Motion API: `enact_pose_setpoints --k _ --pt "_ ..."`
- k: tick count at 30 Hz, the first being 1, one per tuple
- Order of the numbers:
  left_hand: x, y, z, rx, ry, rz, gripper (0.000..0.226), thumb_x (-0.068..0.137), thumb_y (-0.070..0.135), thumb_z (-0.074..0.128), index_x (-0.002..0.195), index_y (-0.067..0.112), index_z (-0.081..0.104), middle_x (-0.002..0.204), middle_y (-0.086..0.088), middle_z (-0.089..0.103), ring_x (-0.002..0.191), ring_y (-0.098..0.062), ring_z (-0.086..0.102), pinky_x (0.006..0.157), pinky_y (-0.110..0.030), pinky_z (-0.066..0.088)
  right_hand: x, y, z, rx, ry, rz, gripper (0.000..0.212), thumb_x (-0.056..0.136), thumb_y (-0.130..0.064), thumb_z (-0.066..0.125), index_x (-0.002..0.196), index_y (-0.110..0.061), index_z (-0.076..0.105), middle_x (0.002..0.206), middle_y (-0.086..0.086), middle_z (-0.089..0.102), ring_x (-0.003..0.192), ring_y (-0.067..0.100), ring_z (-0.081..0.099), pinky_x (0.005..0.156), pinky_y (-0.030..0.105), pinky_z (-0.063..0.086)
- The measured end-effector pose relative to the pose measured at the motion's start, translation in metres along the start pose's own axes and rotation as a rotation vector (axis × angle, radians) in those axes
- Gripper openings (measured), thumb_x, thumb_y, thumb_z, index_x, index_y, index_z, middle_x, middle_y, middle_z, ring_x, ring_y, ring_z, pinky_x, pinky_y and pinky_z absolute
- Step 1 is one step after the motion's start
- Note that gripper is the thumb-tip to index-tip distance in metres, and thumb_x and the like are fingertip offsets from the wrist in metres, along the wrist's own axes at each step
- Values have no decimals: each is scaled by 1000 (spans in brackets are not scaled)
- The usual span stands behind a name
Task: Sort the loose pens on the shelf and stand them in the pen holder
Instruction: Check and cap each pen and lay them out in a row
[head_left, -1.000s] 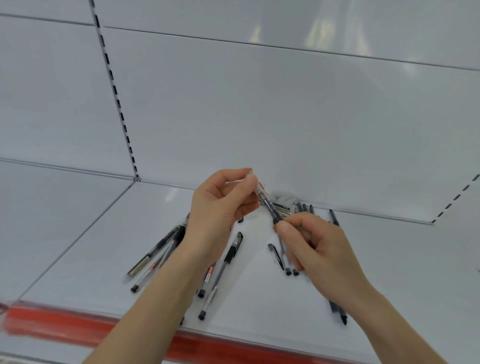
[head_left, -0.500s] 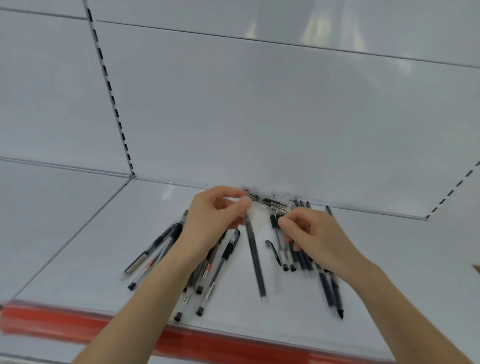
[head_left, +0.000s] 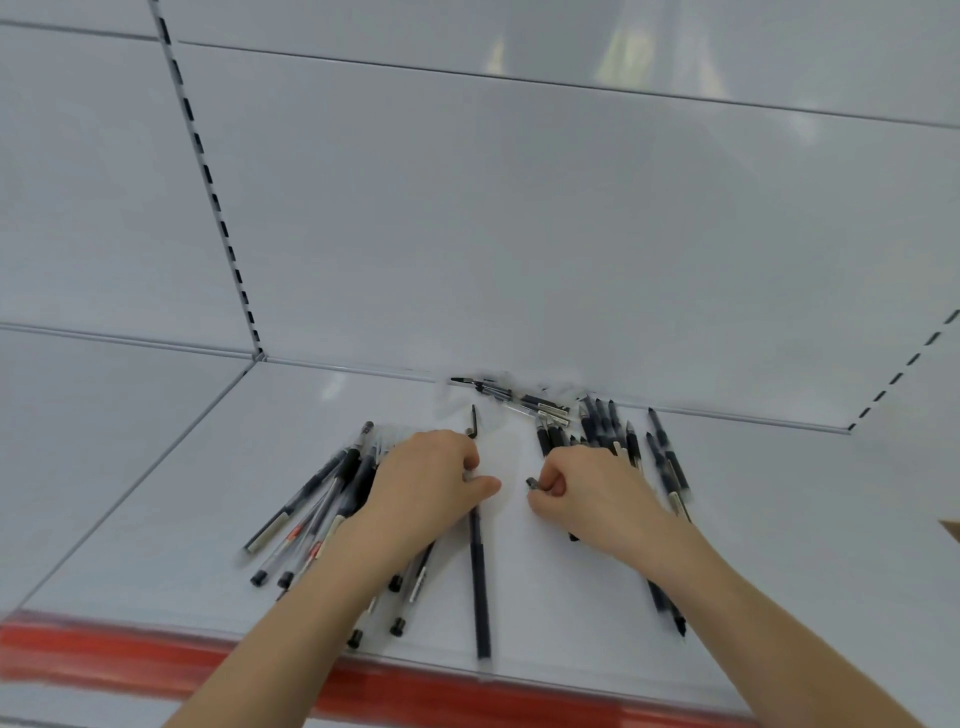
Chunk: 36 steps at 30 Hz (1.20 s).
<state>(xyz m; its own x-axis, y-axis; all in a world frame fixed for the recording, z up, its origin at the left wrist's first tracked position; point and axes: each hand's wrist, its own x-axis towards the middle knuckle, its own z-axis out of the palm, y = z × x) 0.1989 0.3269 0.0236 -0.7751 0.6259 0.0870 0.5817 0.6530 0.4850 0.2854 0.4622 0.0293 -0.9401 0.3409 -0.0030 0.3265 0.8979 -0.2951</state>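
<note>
White metal shelf (head_left: 545, 597) runs out under me, with a plain white back panel (head_left: 519, 234), a slotted upright (head_left: 218, 208) at the left and a red strip (head_left: 130, 660) along the front edge.

My left hand (head_left: 431, 483) lies low on the shelf, fingers curled, thumb and fingertips pinching the upper part of a long dark pen (head_left: 479, 577) that lies flat and points toward the front edge. My right hand (head_left: 592, 491) sits just beside it, apart from it, thumb and forefinger closed narrowly on a small dark piece (head_left: 533, 484); I cannot tell whether it is a cap or a pen's end.

One fan of loose pens (head_left: 311, 514) spreads under and left of my left wrist, some with red marks on clear barrels. Another bunch of dark pens (head_left: 608, 426) lies behind my right hand, and a few more pens (head_left: 511, 397) rest against the back panel. Several carry small white labels, but the print is too small and blurred to read.
</note>
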Motion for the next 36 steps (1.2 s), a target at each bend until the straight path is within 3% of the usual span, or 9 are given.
enact_pose_setpoints --k 5,8,11,17,22,25,28,33,36 --pt "7 2 -3 -29 12 10 26 86 33 58 102 14 64 91 -1 61 95 -19 56 78 -26 41 -1 13 -8 249 10 39 12 83 -23 59 76 -15 63 70 -6 65 63 8 59 68 28 52" --pt "16 8 -3 -55 7 40 22 88 27 56 101 11 65 101 -4 64 97 -21 57 82 -28 43 -1 29 -28 417 162 98 9 83 -20 62 74 -22 61 67 -14 60 62 -1 55 57 6 40" --pt "28 19 4 -54 -26 82 21 89 24 55 98 8 65 103 -5 64 96 -21 57 82 -28 43 -5 47 -41 528 251 188 11 84 -18 60 74 -21 60 63 -6 63 51 -2 56 55 16 37" --pt "53 39 21 64 -57 98 35 87 38 56 86 4 62 93 -10 64 89 -26 59 74 -32 47 -18 71 -38 588 276 285 7 84 -14 58 79 -19 58 65 0 65 73 20 65 72 33 49" --pt "63 43 28 159 -92 29 41 82 33 62 60 11 35 67 -3 43 75 -28 51 58 -29 34 -23 77 -33 606 270 282 18 85 -8 55 101 -14 59 68 5 65 55 6 62 70 34 48" --pt "66 43 26 152 -109 26 36 80 21 61 61 10 33 71 -4 46 79 -28 53 62 -29 38 -26 74 -34 604 255 247 22 85 -6 53 97 -24 60 73 12 66 49 -3 59 67 35 51" --pt "66 41 26 126 -105 21 31 78 10 57 57 11 34 61 -2 43 69 -25 51 58 -29 37 -24 70 -36 624 259 224 26 84 -6 54 84 -31 61 67 0 64 54 -1 62 68 36 53" --pt "63 33 18 -306 -137 -42 14 75 6 57 63 0 62 55 -8 57 41 -8 48 53 -22 44 -20 62 -41 767 337 140 22 86 -7 56 89 -28 63 59 -6 65 65 13 65 66 26 53" --pt "47 38 3 -699 -136 -59 9 82 7 61 79 1 67 64 -6 61 51 -6 56 59 -20 50 -17 50 -51 914 447 54 22 86 -3 58 92 -23 63 62 -3 68 62 6 65 62 17 54"
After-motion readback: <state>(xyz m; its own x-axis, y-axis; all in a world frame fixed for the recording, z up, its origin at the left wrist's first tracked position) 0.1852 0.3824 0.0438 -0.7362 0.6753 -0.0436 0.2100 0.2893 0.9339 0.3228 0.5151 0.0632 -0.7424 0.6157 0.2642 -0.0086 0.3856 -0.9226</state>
